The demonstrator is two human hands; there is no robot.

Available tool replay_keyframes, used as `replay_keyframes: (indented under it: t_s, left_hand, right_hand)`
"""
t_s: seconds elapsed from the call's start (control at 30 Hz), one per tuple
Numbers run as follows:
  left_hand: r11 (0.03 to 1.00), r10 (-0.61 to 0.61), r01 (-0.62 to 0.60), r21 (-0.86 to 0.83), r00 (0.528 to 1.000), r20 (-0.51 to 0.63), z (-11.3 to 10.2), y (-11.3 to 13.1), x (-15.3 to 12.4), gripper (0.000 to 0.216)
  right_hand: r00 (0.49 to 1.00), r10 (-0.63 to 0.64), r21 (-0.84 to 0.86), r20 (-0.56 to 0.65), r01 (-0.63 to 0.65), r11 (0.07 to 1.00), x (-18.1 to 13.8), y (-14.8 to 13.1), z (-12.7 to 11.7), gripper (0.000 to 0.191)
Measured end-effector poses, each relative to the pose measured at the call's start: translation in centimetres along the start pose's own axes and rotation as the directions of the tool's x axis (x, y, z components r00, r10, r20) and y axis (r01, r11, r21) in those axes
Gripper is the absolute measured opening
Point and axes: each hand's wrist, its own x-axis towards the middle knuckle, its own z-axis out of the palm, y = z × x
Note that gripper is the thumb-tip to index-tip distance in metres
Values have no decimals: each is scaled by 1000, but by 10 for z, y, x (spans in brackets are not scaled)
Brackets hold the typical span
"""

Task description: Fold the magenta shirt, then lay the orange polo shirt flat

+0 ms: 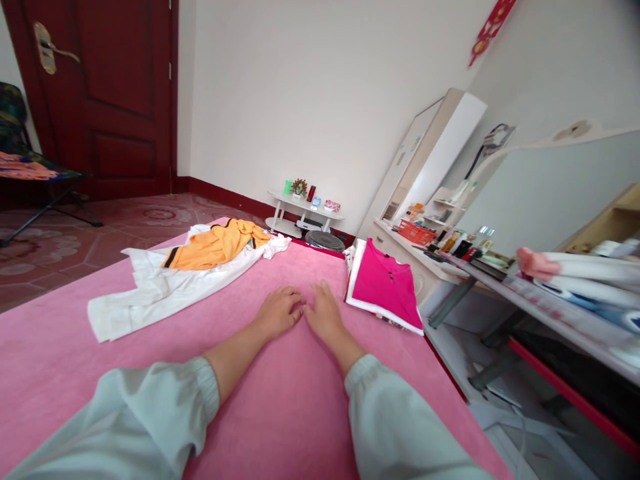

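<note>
My left hand [279,312] rests on the pink bedspread [270,413], fingers loosely spread and holding nothing. Close beside it lies my right hand [323,312], palm down, its fingers stretched forward. The two thumbs are near each other over the middle of the cloth. To the right of my hands is a stack of folded clothes with a magenta shirt [389,283] on top and white fabric under it. On the left, a crumpled orange garment [217,245] with dark trim lies over a spread white garment [133,303]. Neither hand touches the clothes.
Beyond the bed stands a small white table [305,205] with a plant and small items. A mirrored dressing table [440,267] with bottles and a red basket [416,232] runs along the right. A folding chair [45,170] and a dark red door [115,100] are at left.
</note>
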Motion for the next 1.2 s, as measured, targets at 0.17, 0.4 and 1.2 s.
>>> replay_keyframes:
  t_s: [0.17, 0.4, 1.2]
  left_hand:
    - [999, 22, -19, -48, 998, 63, -3, -2, -4, 34]
    - [996, 81, -78, -42, 995, 58, -15, 0, -15, 37]
    - [641, -609, 743, 192, 645, -462, -124, -123, -35, 44]
  right_hand:
    - [996, 80, 270, -46, -65, 961, -29, -37, 26, 44]
    - [992, 24, 378, -127, 26, 925, -36, -27, 27, 38]
    - [994, -85, 491, -73, 110, 864, -37, -20, 23, 27]
